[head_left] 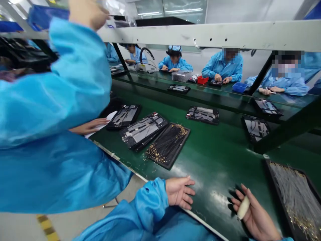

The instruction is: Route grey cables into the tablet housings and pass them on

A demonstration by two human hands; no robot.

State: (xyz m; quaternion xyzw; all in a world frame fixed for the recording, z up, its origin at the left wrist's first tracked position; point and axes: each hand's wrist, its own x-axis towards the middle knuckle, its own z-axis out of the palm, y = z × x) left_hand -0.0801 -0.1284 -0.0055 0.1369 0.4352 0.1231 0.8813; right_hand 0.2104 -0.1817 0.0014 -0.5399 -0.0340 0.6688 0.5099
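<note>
My left hand (179, 192) rests at the near edge of the green bench (213, 160), palm down with fingers apart, touching nothing else. My right hand (255, 214) curls around a small white cylindrical item (243, 207). Just beyond it lies a black tray of long wires with gold tips (294, 197). A second tray of such wires (168, 145) sits farther up the bench, with gold bits spilled near it. Several dark tablet-like panels with exposed metal backs, such as one (144, 130), lie on the bench, out of reach of my fingers.
A co-worker's blue smock (50, 134) fills the left side, and their hand (90, 126) rests on white paper. A grey metal rail (200, 35) crosses above the bench. Other seated workers (224, 65) face me from a parallel bench with a red bin (202, 79).
</note>
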